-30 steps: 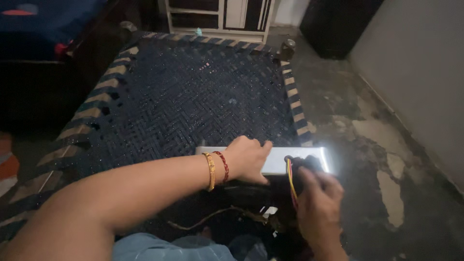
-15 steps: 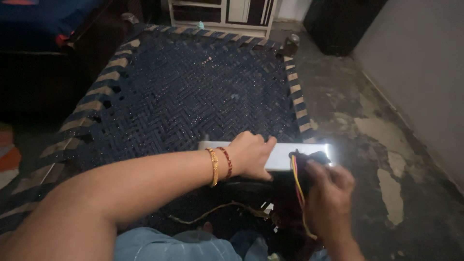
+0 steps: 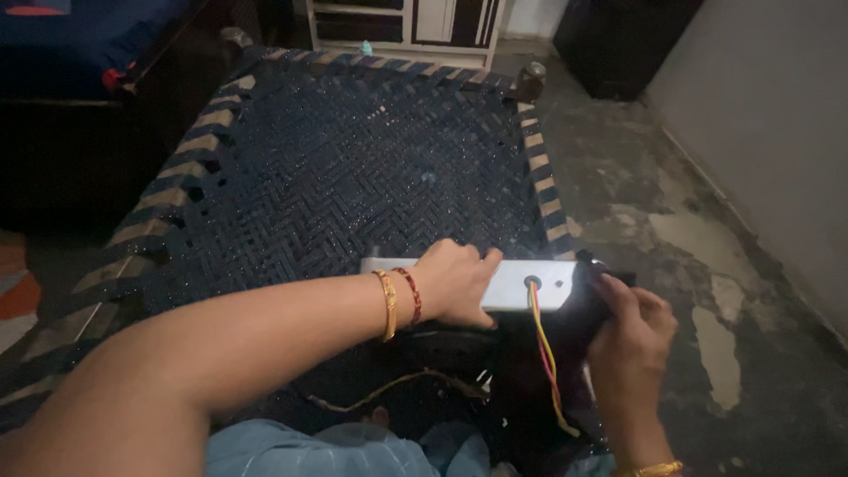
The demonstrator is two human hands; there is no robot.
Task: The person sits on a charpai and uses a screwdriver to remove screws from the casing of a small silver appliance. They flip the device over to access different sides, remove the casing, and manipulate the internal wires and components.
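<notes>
My left hand [image 3: 455, 283] pins the grey metal housing [image 3: 530, 284] on the woven cot [image 3: 353, 177] while the right hand [image 3: 632, 340] apparently clasps its dark end; I should keep clear of the red-yellow wires [image 3: 548, 353]

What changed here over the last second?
Very little. The right hand shifted slightly at the end of the metal bar, so the hole where the red and yellow wires come out now shows. The left hand stays pressed on the bar, which has not moved on the woven cot.
</notes>
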